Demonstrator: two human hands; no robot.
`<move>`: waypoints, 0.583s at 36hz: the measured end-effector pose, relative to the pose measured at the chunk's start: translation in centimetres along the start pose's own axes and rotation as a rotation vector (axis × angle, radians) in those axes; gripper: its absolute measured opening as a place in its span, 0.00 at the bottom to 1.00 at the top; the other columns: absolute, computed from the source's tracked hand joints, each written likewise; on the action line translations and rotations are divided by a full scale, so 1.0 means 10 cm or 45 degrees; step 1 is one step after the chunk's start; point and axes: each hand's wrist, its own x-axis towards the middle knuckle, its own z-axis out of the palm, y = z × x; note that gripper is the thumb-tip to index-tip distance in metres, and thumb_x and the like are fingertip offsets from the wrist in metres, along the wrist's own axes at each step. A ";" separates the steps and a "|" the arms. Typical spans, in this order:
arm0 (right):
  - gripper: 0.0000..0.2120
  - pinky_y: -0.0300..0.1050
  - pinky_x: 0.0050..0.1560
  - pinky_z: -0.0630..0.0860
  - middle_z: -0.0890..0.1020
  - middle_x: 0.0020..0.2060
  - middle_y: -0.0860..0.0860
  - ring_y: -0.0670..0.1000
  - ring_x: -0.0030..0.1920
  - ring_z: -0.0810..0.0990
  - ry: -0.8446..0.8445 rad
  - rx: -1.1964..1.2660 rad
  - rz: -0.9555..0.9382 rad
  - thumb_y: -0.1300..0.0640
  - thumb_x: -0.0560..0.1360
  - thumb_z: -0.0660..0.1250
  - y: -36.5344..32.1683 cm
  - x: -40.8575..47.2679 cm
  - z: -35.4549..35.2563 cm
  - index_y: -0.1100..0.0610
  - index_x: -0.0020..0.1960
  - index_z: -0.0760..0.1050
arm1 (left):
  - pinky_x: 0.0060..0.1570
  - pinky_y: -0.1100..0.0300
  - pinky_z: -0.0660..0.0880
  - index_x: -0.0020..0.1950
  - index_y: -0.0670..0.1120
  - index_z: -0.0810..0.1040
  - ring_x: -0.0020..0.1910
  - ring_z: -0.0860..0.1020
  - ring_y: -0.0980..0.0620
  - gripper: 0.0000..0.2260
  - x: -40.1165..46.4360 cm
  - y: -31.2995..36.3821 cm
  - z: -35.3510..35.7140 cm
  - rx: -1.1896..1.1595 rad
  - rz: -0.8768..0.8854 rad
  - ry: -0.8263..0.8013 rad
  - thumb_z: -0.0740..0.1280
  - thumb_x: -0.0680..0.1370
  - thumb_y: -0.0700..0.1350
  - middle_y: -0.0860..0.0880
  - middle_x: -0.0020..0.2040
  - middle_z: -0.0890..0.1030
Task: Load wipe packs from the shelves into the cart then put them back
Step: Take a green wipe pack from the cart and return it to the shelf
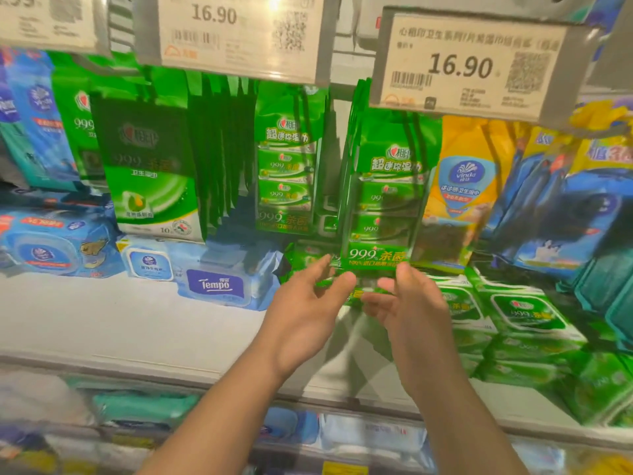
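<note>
Green multi-pack wipe bags hang from pegs above a white shelf [120,320]. One hanging green pack [387,200] is straight ahead of me. My left hand [308,303] and my right hand [407,303] reach up side by side just under its bottom edge, fingers extended and relaxed, holding nothing. A flat green wipe pack [308,258] lies on the shelf just behind my fingertips. Whether my fingers touch the hanging pack is unclear. No cart is in view.
Another hanging green pack [286,166] and a larger green bag [150,173] are to the left. Blue Tempo packs [215,284] lie on the shelf left. Stacked green packs [527,317] fill the right. Yellow and blue bags [466,186] hang right. Price tags [462,66] overhang above.
</note>
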 end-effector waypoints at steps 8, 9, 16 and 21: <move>0.03 0.56 0.55 0.81 0.82 0.50 0.57 0.57 0.46 0.85 -0.077 -0.052 0.107 0.53 0.82 0.65 0.23 -0.28 -0.17 0.53 0.54 0.75 | 0.67 0.57 0.72 0.74 0.56 0.73 0.62 0.77 0.61 0.30 -0.40 -0.17 -0.04 0.222 -0.036 0.193 0.67 0.75 0.65 0.60 0.66 0.79; 0.03 0.55 0.56 0.81 0.82 0.51 0.57 0.57 0.47 0.86 -0.090 -0.095 0.109 0.53 0.82 0.65 0.26 -0.32 -0.18 0.52 0.54 0.75 | 0.67 0.54 0.73 0.74 0.57 0.74 0.63 0.77 0.61 0.30 -0.47 -0.19 -0.05 0.241 -0.041 0.221 0.66 0.73 0.66 0.61 0.65 0.80; 0.17 0.41 0.60 0.75 0.81 0.52 0.39 0.42 0.56 0.81 -0.370 -0.627 0.003 0.39 0.73 0.68 0.48 -0.54 -0.17 0.45 0.59 0.76 | 0.68 0.59 0.70 0.76 0.55 0.71 0.67 0.73 0.60 0.29 -0.93 -0.40 -0.22 0.391 -0.099 0.398 0.68 0.78 0.62 0.58 0.68 0.76; 0.20 0.39 0.62 0.69 0.79 0.63 0.44 0.45 0.62 0.77 -0.571 -1.091 -0.134 0.44 0.78 0.67 0.55 -0.74 -0.09 0.49 0.67 0.73 | 0.65 0.67 0.61 0.78 0.55 0.67 0.72 0.67 0.59 0.27 -1.28 -0.52 -0.44 0.613 -0.105 0.429 0.66 0.80 0.59 0.58 0.71 0.73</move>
